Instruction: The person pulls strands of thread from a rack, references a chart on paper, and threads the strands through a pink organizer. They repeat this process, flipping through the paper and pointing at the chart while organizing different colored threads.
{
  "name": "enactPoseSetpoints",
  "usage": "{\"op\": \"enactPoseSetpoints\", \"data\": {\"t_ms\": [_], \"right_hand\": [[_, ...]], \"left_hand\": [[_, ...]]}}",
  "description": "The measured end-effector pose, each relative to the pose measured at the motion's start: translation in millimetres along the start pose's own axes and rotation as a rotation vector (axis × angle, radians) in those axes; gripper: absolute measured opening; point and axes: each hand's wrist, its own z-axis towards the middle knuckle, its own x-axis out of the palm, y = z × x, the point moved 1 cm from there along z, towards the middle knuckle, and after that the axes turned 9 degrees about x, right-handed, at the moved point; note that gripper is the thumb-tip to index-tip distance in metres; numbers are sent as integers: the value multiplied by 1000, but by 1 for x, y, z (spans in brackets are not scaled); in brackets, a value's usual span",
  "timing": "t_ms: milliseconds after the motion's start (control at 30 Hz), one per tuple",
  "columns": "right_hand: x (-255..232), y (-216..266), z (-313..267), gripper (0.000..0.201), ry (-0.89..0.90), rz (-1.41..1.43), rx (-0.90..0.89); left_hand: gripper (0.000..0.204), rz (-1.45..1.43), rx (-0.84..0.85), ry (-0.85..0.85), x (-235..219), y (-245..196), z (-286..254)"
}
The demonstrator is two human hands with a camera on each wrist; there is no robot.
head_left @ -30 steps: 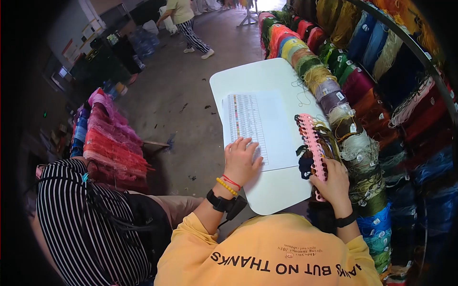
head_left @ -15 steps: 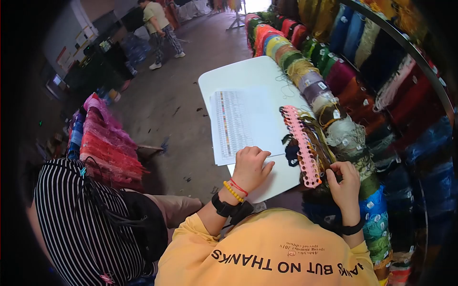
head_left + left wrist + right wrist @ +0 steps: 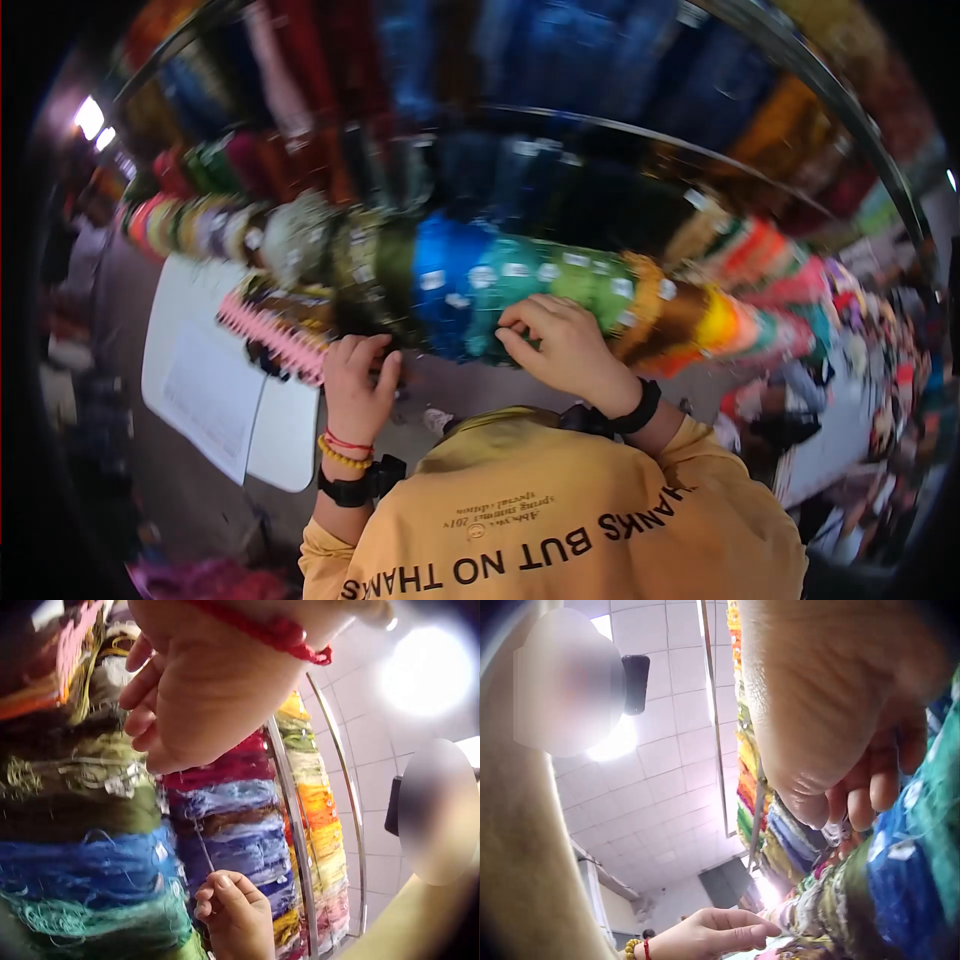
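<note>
My right hand [image 3: 570, 350] is at the teal and green thread skeins [image 3: 500, 285] on the rack, palm down with fingers bent. In the left wrist view its thumb and forefinger pinch a thin pale thread [image 3: 203, 846]. My left hand [image 3: 360, 385] hovers with loosely bent fingers in front of the dark olive skeins [image 3: 385, 265], holding nothing. Just left of it, a pink strip with holes [image 3: 268, 335] carries short lengths of coloured thread and lies along the edge of the white table [image 3: 285, 435].
Printed sheets [image 3: 212, 385] lie on the table. Blue skeins [image 3: 440, 275] hang between my hands, and yellow and orange ones [image 3: 720, 320] continue rightward. A metal rail [image 3: 850, 110] curves above, with more hanging skeins behind it. A cluttered pale surface [image 3: 830, 430] stands at right.
The head view has swung right, toward the rack. My right hand has left the pink strip and moved along the skeins. My left hand has moved off the sheets to beside the rack.
</note>
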Motion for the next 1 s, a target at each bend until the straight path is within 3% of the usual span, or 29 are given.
{"op": "enactPoseSetpoints", "data": {"t_ms": [267, 500, 833, 1000], "right_hand": [[-80, -75, -95, 7, -226, -95, 198], [-133, -104, -164, 7, -325, -90, 451], [-140, -140, -190, 11, -542, 105, 591], [-134, -148, -185, 12, -559, 110, 556]], "left_hand": [[18, -170, 242, 133, 64, -88, 50], [18, -301, 469, 186, 104, -163, 79], [24, -379, 821, 230, 158, -245, 109], [29, -248, 879, 239, 188, -258, 104]]}}
